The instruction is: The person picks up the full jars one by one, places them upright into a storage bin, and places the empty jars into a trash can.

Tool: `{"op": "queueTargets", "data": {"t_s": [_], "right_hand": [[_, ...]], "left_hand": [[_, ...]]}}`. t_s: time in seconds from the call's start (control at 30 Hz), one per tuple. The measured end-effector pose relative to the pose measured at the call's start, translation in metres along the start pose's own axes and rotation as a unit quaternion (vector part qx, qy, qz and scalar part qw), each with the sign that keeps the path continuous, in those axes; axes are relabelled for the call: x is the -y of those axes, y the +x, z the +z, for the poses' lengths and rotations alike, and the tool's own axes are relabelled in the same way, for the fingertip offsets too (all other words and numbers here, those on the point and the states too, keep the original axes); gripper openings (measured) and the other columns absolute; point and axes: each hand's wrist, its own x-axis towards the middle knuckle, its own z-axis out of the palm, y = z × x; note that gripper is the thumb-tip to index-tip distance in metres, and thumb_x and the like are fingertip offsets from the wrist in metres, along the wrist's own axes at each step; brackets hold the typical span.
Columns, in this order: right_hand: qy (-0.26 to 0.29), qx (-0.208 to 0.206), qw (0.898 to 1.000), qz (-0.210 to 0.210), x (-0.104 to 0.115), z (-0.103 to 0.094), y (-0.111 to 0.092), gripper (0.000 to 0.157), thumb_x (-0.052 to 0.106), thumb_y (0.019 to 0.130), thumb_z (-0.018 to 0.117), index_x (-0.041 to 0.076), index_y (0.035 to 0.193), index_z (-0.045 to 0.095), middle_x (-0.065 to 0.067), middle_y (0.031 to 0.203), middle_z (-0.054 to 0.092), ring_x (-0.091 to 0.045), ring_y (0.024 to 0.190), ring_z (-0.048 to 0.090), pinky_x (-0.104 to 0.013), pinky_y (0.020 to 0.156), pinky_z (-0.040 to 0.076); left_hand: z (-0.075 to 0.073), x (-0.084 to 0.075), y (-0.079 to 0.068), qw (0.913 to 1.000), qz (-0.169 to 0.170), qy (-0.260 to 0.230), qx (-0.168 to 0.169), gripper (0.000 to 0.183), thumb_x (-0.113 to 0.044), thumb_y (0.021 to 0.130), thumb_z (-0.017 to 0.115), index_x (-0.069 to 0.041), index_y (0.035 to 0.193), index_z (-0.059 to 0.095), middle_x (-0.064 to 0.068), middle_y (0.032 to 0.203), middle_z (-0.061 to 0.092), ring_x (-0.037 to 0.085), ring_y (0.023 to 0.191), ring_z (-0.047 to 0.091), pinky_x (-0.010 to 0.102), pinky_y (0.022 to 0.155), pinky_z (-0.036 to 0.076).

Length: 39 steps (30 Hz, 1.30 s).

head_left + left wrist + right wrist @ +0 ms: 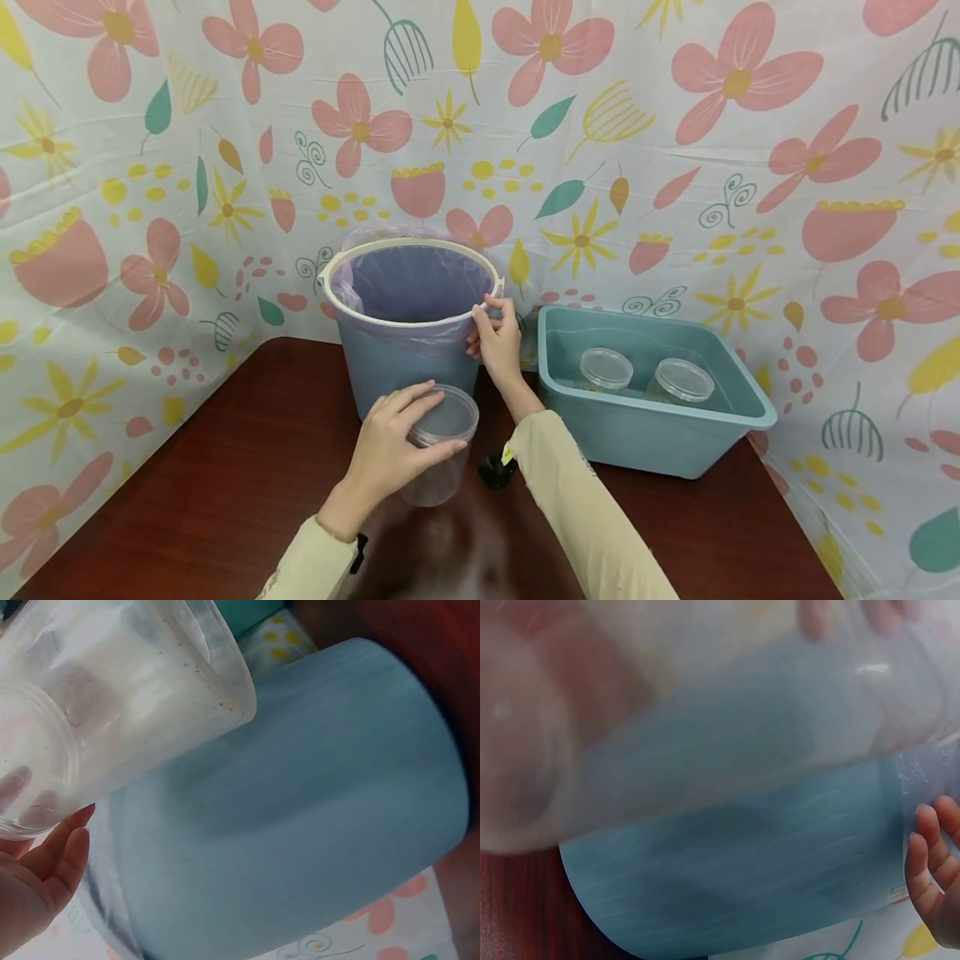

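Note:
My left hand (pixel 386 450) holds a clear plastic jar (pixel 438 479) near its top, thumb and fingers on opposite sides. In the left wrist view, small dark specks mark the wall of the jar (pixel 172 682). Whether a lid covers it I cannot tell. Just behind the jar stands a blue-grey trash bin (pixel 405 358) with a cream rim and a thin translucent liner. At the right side of that rim, my right hand (pixel 498 337) pinches the edge with thumb and forefinger. The right wrist view shows its curled fingers (pixel 930 847) beside the liner.
To the right sits a teal plastic basin (pixel 637 425) holding two clear jars with lids (pixel 606 367). A small black object (pixel 497 472) lies on the dark red-brown table (pixel 225 467) by my right sleeve. Flower-patterned cloth (pixel 637 125) hangs behind and at both sides.

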Motion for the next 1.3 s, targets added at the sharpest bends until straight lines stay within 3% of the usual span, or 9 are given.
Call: {"op": "queueTargets", "data": {"t_s": [0.17, 0.3, 0.47, 0.8, 0.97, 1.3], "right_hand": [[-0.007, -0.002, 1.0, -0.003, -0.013, 0.0, 0.005, 0.029, 0.017, 0.092, 0.051, 0.001, 0.116, 0.047, -0.023, 0.055, 0.054, -0.03, 0.038, 0.051, -0.038, 0.039, 0.045], [-0.01, -0.008, 1.0, -0.007, -0.016, 0.001, 0.005, 0.028, 0.018, 0.091, 0.051, 0.003, 0.114, 0.048, -0.017, 0.053, 0.054, -0.038, 0.041, 0.05, -0.044, 0.04, 0.045], [-0.008, -0.009, 1.0, -0.005, -0.016, 0.001, 0.004, 0.028, 0.017, 0.091, 0.051, 0.002, 0.114, 0.048, -0.016, 0.052, 0.053, -0.043, 0.043, 0.049, -0.042, 0.039, 0.045], [0.007, -0.006, 1.0, 0.007, -0.007, 0.001, 0.003, 0.029, 0.013, 0.091, 0.051, -0.002, 0.115, 0.047, -0.027, 0.057, 0.053, -0.016, 0.034, 0.047, -0.028, 0.037, 0.042], [-0.003, -0.007, 1.0, 0.004, 0.011, 0.001, -0.005, 0.027, 0.008, 0.091, 0.049, -0.006, 0.114, 0.046, -0.029, 0.058, 0.052, -0.013, 0.034, 0.046, -0.026, 0.037, 0.042], [-0.017, -0.003, 1.0, -0.001, 0.011, 0.002, -0.003, 0.026, 0.007, 0.091, 0.049, -0.007, 0.113, 0.046, -0.033, 0.062, 0.052, -0.016, 0.036, 0.048, -0.033, 0.039, 0.044]], "left_hand": [[-0.01, -0.004, 0.01, 0.9999, 0.007, 0.002, -0.011, 0.063, -0.06, 0.072, 0.06, -0.006, 0.104, 0.067, 0.009, 0.11, 0.06, 0.024, 0.096, 0.056, 0.039, 0.074, 0.042], [-0.018, -0.004, 0.018, 0.9996, 0.017, 0.0, -0.023, 0.062, -0.058, 0.072, 0.063, -0.004, 0.103, 0.067, 0.01, 0.11, 0.06, 0.025, 0.095, 0.056, 0.039, 0.073, 0.042], [-0.026, -0.003, 0.028, 0.9992, 0.022, 0.005, -0.033, 0.06, -0.056, 0.071, 0.065, -0.004, 0.102, 0.068, 0.011, 0.109, 0.061, 0.025, 0.095, 0.057, 0.038, 0.073, 0.042], [-0.039, -0.004, 0.047, 0.997, 0.046, 0.008, -0.061, 0.062, -0.057, 0.071, 0.064, -0.002, 0.099, 0.068, 0.012, 0.107, 0.062, 0.026, 0.093, 0.058, 0.038, 0.07, 0.042], [-0.045, -0.005, 0.056, 0.9954, 0.049, 0.002, -0.082, 0.062, -0.057, 0.072, 0.063, -0.002, 0.099, 0.068, 0.013, 0.107, 0.061, 0.028, 0.093, 0.058, 0.041, 0.072, 0.042], [-0.055, -0.008, 0.076, 0.9905, 0.055, -0.005, -0.126, 0.064, -0.058, 0.073, 0.061, 0.0, 0.098, 0.068, 0.014, 0.106, 0.061, 0.028, 0.098, 0.057, 0.044, 0.079, 0.042]]}}
